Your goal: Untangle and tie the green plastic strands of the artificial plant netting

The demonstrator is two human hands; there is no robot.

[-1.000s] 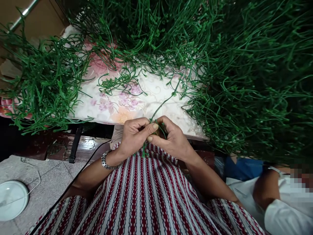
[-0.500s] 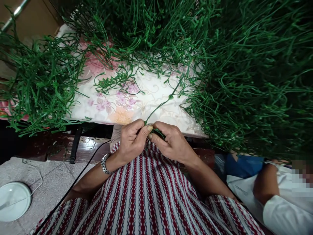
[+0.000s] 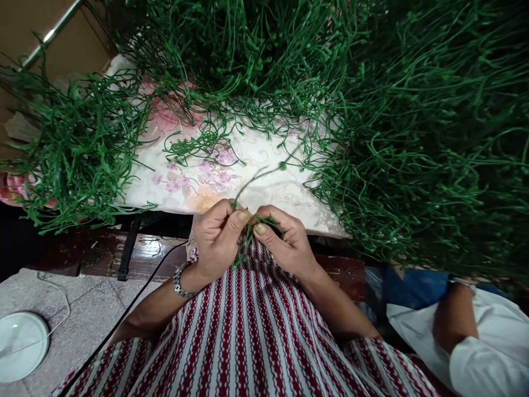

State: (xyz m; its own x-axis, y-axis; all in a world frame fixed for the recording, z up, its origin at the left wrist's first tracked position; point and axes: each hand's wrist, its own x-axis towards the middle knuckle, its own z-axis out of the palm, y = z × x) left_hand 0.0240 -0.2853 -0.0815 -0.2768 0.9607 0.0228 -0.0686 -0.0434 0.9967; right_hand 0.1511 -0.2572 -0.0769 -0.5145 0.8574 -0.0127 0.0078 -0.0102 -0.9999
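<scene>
Near the front edge of the cloth-covered table, my left hand [image 3: 219, 234] pinches a thin green plastic stem [image 3: 252, 179] between thumb and forefinger. The stem rises from the fingers and slants up to the right over the cloth. Close beside it, my right hand [image 3: 285, 237] is closed on thin green sprigs [image 3: 270, 221], thumb pressed to forefinger. More sprig ends dangle between the hands in front of the striped garment. The fingers hide where the pieces meet, so I cannot tell whether they are joined.
Big heaps of green plastic stems lie at the back [image 3: 256, 49] and right [image 3: 433, 149], with a smaller pile [image 3: 78, 149] at left. A few loose sprigs [image 3: 198, 143] rest on the floral cloth [image 3: 273, 193]. Another person's arm [image 3: 457, 314] is at lower right. A white round object [image 3: 22, 344] stands lower left.
My hands have drawn slightly apart, the left moving a little left with the stem. Sprig ends now hang visibly between them. The view has shifted slightly.
</scene>
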